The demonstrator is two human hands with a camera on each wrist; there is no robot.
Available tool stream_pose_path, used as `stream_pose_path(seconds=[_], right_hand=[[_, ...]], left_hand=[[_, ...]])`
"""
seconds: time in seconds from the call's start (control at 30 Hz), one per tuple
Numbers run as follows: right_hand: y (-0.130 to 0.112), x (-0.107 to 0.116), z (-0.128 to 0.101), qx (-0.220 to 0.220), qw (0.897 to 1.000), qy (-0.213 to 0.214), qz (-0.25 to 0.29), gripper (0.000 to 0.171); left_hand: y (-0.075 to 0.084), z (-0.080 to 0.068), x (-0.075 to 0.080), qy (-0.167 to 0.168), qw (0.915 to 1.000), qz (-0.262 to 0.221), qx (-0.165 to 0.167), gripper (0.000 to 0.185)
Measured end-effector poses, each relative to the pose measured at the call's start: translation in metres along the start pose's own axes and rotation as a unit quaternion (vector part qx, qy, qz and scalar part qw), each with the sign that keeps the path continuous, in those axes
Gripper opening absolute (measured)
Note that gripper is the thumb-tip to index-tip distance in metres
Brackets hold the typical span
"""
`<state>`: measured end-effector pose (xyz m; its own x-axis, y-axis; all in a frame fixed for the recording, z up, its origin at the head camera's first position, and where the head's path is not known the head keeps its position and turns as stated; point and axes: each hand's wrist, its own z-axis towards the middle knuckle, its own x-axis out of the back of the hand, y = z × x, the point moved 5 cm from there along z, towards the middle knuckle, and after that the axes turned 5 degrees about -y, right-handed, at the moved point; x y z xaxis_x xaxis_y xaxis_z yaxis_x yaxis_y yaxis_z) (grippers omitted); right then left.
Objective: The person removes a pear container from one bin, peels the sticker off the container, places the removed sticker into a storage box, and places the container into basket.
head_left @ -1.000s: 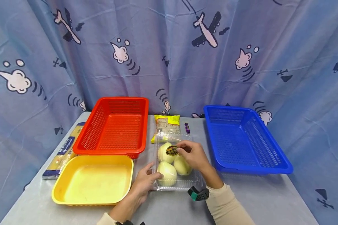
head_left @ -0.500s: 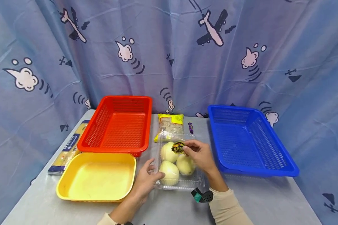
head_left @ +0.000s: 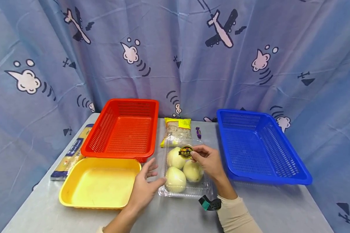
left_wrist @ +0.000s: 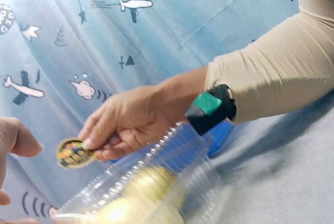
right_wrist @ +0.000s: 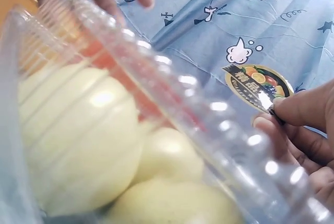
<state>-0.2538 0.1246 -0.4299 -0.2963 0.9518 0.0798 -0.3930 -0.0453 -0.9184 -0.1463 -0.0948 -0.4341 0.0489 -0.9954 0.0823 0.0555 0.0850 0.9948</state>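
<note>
In the head view I've got the clear plastic box low centre on the grey desk, three pale round fruits inside, and the right hand pinching a round black-and-gold label over the box's upper part. The left hand is just to the box's left, fingers apart and grasping nothing; I can't tell whether its thumb touches the plastic. Red basket left of centre, yellow tub lower left, blue basket right, a yellow-topped packet and purple candy behind the box. Over to the left wrist: label left of centre, gripped at its edge and held up clear of the box, which sits tilted across my bottom edge; bits of the left hand poke in at far left. Right wrist now: box and fruits fill the left and bottom, the label shows at right, its corner between thumb and finger, and the left hand's fingers hang, blurred, at upper left.
</note>
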Motion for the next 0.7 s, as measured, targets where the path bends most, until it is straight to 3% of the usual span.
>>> stream_pose_path(seconds=[0.27, 0.7], right_hand=[[-0.002, -0.002, -0.001, -0.006, 1.0, 0.005, 0.003, 0.014], [-0.001, -0.001, -0.003, -0.008, 1.0, 0.005, -0.001, 0.014]], left_hand=[[0.02, -0.007, 0.014, -0.014, 0.9977, -0.031, -0.058, 0.072], [0.021, -0.014, 0.037, -0.011, 0.9947, -0.04, -0.094, 0.072]])
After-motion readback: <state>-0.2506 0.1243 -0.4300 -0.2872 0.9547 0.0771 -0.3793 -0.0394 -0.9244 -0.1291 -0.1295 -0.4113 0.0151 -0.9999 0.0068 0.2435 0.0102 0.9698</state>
